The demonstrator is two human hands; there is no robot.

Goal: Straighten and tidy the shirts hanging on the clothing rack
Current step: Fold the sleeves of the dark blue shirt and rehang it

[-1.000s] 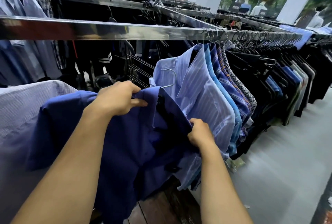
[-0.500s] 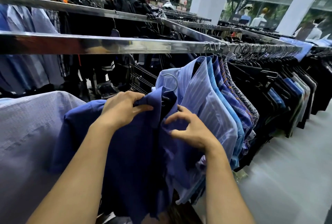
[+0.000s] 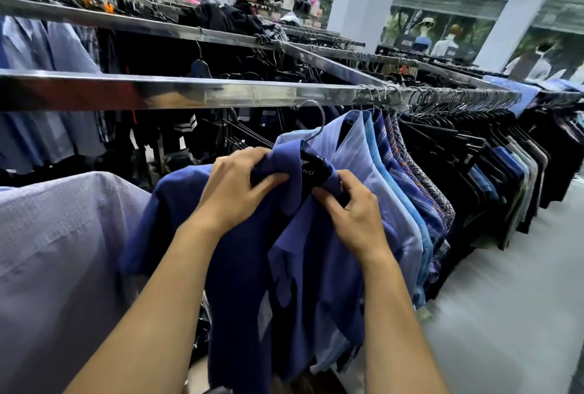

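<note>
The dark blue shirt (image 3: pixel 240 267) is hanging in front of the person, below the steel rail (image 3: pixel 189 93), on a black hanger (image 3: pixel 314 166) whose wire hook (image 3: pixel 317 115) is reaching up to the rail's lower edge; whether the hook is already sitting over the rail cannot be told. The left hand (image 3: pixel 234 188) is gripping a bunch of the collar on the hanger's left side, fingers curled round the cloth. The right hand (image 3: pixel 354 213) is pinching the collar on the hanger's right side, with its fingertips lying nearer the hanger's neck than the left hand's. The hanger's long axis is running across from one hand to the other, and the hook is standing above and between them, so the next move is likely turning on lifting it straight up onto the rail. Compared with a second ago, the right hand has come up from the shirt's front to the collar, and the hook has risen from well below the rail. Just beside it on the right a pale striped shirt (image 3: pixel 363 166) is hanging, with a lavender shirt (image 3: pixel 63 251) draping on the left.
</note>
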